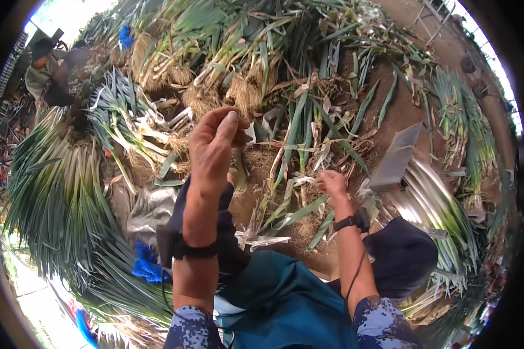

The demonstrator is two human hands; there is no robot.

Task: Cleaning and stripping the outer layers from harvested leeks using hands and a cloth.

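Observation:
My left hand (pixel 218 135) is raised before the upright pile, its fingers curled and the thumb against the index finger; whether something thin lies between them cannot be told. Lower and to the right, my right hand (pixel 332 183) has bent fingers beside a whitish strip of peeled leaf (pixel 303 179); its grip is unclear. Between and beyond the hands lies a green onion (pixel 299 126) with long green leaves. Untrimmed green onions with bushy roots (pixel 244 94) lie above my left hand. Cleaned white stalks (pixel 432 187) rest by a metal plate (pixel 395 159) at the right.
A large heap of green onions (pixel 65 196) spreads at the left, near a grey sack (pixel 150 211) and blue plastic (pixel 147 264). Another person (pixel 48 72) sits at the upper left. Bundles (pixel 452 118) lie at the far right. Leaf scraps (pixel 284 213) litter the soil.

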